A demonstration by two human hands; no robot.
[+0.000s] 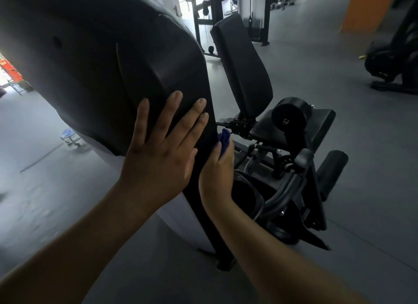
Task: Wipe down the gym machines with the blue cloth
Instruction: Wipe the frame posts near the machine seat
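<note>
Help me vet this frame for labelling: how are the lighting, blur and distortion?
Head view: dim indoors, the black machine cover nearly featureless; daylight at the doorway is blown out; wide-angle bending curves the edges; left hand, right hand and blue cloth look fairly sharp; far background is soft.

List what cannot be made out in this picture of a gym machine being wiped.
Blue cloth, head view: only a small fold shows; the right hand holding it and the edge of the black cover hide the rest.
Surface being wiped, head view: hidden behind that cover edge.
Top of the cover, head view: cut off by the picture's top and left edges.
Far equipment, head view: too small and blurred.
</note>
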